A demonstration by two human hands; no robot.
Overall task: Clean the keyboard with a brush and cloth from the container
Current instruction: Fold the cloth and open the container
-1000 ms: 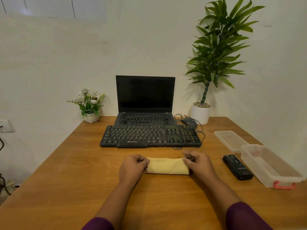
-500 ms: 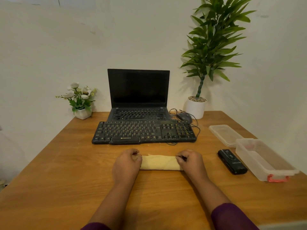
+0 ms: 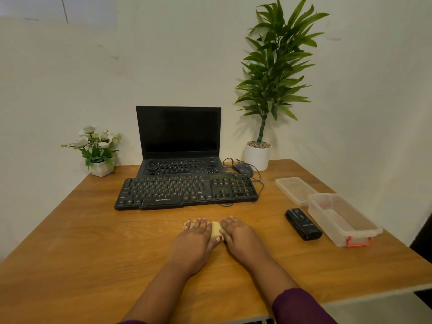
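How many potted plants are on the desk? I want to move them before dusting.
2: a small white-flowered plant at the table's back left, and a tall leafy plant at the back right, beside the laptop.

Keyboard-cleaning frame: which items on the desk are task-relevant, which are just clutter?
Job:
keyboard
yellow cloth, under left hand and right hand
open container
lid

Lying about:
laptop
mouse
tall plant
flower pot
black device
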